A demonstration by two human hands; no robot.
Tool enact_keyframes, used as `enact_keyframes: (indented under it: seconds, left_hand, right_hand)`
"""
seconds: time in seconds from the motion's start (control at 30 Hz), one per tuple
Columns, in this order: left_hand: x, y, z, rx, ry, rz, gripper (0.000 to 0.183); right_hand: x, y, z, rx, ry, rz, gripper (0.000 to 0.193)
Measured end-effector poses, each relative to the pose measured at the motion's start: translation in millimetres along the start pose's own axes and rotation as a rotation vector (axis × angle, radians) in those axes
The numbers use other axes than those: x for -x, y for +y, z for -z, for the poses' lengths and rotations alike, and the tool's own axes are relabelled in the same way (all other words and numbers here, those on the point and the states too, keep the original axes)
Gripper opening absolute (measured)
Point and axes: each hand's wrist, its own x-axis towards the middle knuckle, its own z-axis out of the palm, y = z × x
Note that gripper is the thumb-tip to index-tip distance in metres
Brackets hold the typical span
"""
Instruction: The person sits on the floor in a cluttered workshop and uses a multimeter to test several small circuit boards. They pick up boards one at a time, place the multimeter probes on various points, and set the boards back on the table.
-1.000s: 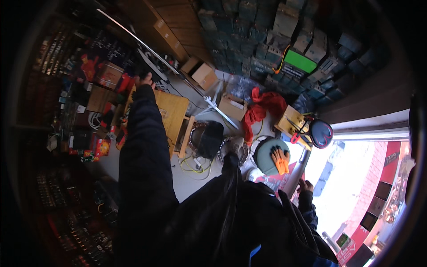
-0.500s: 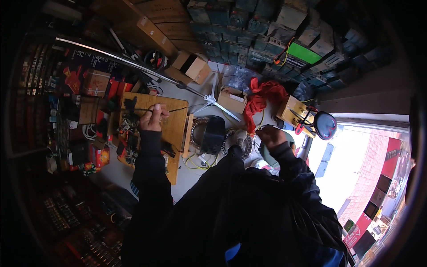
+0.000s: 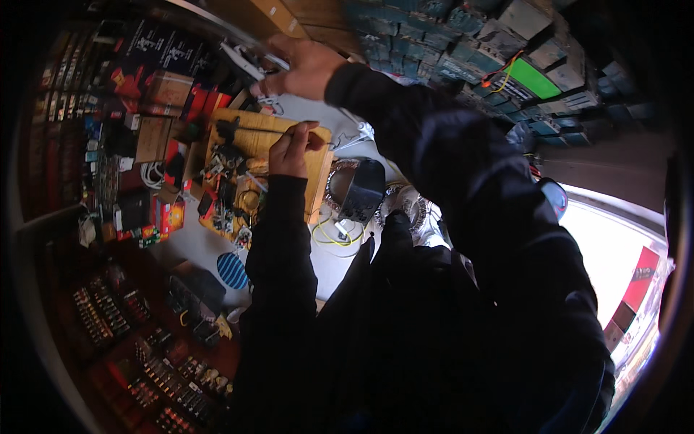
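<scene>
My left hand (image 3: 293, 150) is closed, its fingertips pinching a thin black cable (image 3: 260, 130) above the wooden table (image 3: 316, 141). The cable runs left toward a small black piece (image 3: 227, 131) at the table's far left corner. Stretched far forward and to the left, my right hand (image 3: 307, 69) has its thumb and fingers apart, somewhat blurred. It is beside a metal pole (image 3: 220, 25) and a white bar-shaped part (image 3: 242, 62); whether it touches them is unclear. Small parts and tools (image 3: 242, 195) crowd the table's left side.
Cardboard boxes (image 3: 169, 94) and shelves of small goods (image 3: 155, 362) line the left. Worn battery-like blocks (image 3: 463, 54) are stacked at the far right. A black bin-like object (image 3: 363, 189) and a yellow cable (image 3: 343, 235) lie on the floor beside the table. A bright doorway (image 3: 596, 267) opens right.
My right hand has swung from the right, forward and left across the view to the pole. My left hand keeps the cable. The view has shifted, and my right arm now covers the red cloth.
</scene>
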Motion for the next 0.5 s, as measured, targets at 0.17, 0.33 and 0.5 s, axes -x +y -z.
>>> enact_keyframes:
  seconds: [0.17,0.33,0.5]
  left_hand:
    - [-17.1,11.5,30.2,-0.054,0.136,-0.08,0.048]
    - [-45.1,59.0,59.5,-0.088,0.367,-0.245,0.056]
    - [-66.8,175.4,88.7,-0.307,0.524,-0.62,0.058]
  right_hand:
    - [-16.7,-4.1,-15.6,-0.117,0.102,0.01,0.047]
    - [1.0,-12.3,-2.4,-0.415,0.217,-0.104,0.044]
    - [18.0,-21.8,15.1,-0.287,0.174,-0.193,0.045]
